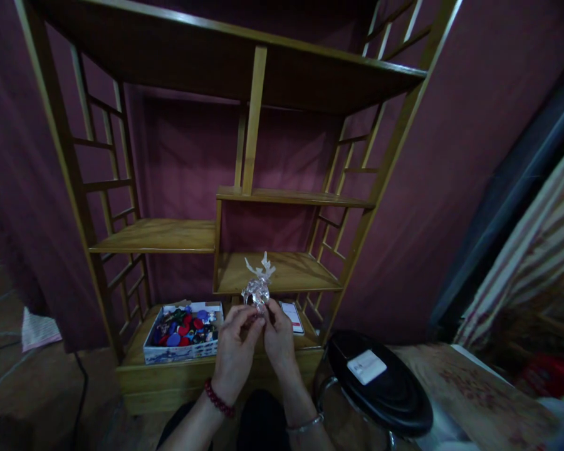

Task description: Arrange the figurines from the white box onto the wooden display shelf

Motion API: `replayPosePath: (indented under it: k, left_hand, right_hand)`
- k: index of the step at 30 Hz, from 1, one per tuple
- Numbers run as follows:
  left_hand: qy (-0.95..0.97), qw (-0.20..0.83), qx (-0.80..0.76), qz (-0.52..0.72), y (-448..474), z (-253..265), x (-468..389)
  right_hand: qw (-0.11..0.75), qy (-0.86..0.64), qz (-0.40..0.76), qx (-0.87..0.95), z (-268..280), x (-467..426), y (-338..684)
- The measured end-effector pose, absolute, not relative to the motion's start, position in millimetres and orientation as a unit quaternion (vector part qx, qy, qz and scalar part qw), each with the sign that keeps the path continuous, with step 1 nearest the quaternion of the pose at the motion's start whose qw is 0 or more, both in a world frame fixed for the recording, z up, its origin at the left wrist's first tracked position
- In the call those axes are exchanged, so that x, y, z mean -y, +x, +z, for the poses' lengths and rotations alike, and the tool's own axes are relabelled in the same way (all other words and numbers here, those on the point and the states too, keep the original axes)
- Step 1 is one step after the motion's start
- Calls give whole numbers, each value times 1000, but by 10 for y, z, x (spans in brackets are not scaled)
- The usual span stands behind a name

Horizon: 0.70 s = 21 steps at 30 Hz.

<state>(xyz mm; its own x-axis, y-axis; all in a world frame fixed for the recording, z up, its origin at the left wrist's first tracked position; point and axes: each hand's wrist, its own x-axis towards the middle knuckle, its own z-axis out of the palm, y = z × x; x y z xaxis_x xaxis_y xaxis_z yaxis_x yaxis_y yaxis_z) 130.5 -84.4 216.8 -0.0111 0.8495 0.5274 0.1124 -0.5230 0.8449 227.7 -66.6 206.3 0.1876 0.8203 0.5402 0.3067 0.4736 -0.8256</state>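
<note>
A clear, faceted deer figurine (257, 288) with pale antlers stands up between my two hands, in front of the wooden shelf unit. My left hand (237, 341), a red bead bracelet at its wrist, pinches the lower part of the figurine. Closed on the same lower end from the other side is my right hand (279, 335), which has a silver bangle on its wrist. The fingers of both hands meet there and hide the figurine's base.
A patterned box (181, 355) of small colourful items sits on the bottom shelf, left of my hands. Behind my right hand lies a white card or booklet (292, 317). A round black stool (380, 391) at right carries a white packet (366, 366).
</note>
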Motion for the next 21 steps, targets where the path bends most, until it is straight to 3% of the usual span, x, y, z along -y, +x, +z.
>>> replayPosePath:
  k: [21]
  left_hand:
    - [656,298,-366,589,1550,2146,796]
  right_hand:
    - [650,-444,274,553,1939,661,2530]
